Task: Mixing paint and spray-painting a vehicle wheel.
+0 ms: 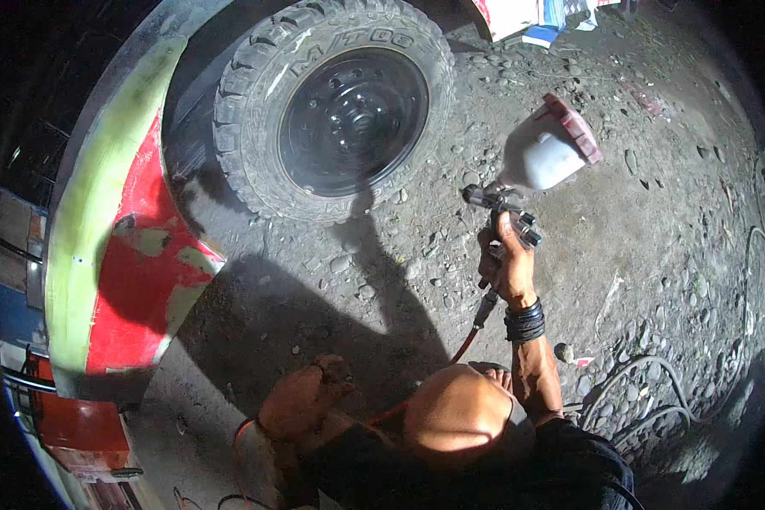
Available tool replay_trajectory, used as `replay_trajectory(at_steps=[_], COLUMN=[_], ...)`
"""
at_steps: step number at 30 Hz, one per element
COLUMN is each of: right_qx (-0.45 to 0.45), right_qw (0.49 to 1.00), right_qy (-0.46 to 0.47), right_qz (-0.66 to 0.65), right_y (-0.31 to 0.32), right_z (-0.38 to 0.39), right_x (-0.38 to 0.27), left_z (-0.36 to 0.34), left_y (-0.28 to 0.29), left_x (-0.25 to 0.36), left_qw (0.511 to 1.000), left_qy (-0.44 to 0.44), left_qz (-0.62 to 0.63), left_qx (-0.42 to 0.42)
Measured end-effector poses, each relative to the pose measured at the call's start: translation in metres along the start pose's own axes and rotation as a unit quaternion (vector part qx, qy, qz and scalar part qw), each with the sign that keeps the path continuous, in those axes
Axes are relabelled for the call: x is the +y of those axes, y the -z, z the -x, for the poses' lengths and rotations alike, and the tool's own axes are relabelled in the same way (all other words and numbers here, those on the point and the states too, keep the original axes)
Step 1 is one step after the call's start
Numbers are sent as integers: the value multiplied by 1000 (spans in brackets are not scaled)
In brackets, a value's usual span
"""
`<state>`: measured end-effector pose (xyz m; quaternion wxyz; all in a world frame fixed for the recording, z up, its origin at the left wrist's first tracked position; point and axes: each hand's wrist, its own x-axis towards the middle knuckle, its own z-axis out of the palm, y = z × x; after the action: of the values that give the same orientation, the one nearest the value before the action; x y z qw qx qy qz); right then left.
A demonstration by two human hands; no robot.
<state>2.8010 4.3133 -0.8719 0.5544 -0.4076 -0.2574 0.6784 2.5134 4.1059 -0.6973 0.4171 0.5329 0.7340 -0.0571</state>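
The right hand [516,265], right of centre in the frame, is wrapped firmly around a spray gun [505,202] with an orange hose [465,345], while the left hand [306,395], lower centre-left, is too shadowed to tell its grip.

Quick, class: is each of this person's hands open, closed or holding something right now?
Left hand: dimly lit; open or closed, holding or not, cannot be told.
Right hand: closed, holding a gravity-feed spray gun.

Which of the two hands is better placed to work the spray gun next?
Probably the right hand: it grips the spray gun, which has an orange hose attached. The left hand is apart from the gun, though nearer the red and yellow-green panel.
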Motion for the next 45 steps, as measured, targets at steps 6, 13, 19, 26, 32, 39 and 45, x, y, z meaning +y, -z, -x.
replay_trajectory(at_steps=[6, 13, 19, 26, 32, 39, 45], right_qx=[-14, 14, 26, -25, -88, -62, -50], right_qw=[999, 996, 995, 983, 947, 932, 972], right_qy=[36, 54, 80, 117, 107, 237, 137], right_qz=[-23, 72, 61, 139, 291, 268, 186], right_y=[-8, -6, -18, -35, -45, -68, -59], right_z=[8, 20, 9, 26, 43, 35, 35], right_x=[-14, -9, -31, -42, -69, -71, -63], left_z=[-4, -7, -3, -16, -14, -10, 2], left_y=[-10, -15, -10, -23, -24, -14, -12], left_x=[-25, -34, -12, -73, -59, -31, -29], left_qw=[997, 989, 996, 978, 984, 995, 996], left_qy=[-63, -119, -21, -179, -137, -81, -67], left_qz=[-18, -53, -73, -89, -91, -37, -26], left_qx=[41, 77, 50, 50, 62, 49, 59])
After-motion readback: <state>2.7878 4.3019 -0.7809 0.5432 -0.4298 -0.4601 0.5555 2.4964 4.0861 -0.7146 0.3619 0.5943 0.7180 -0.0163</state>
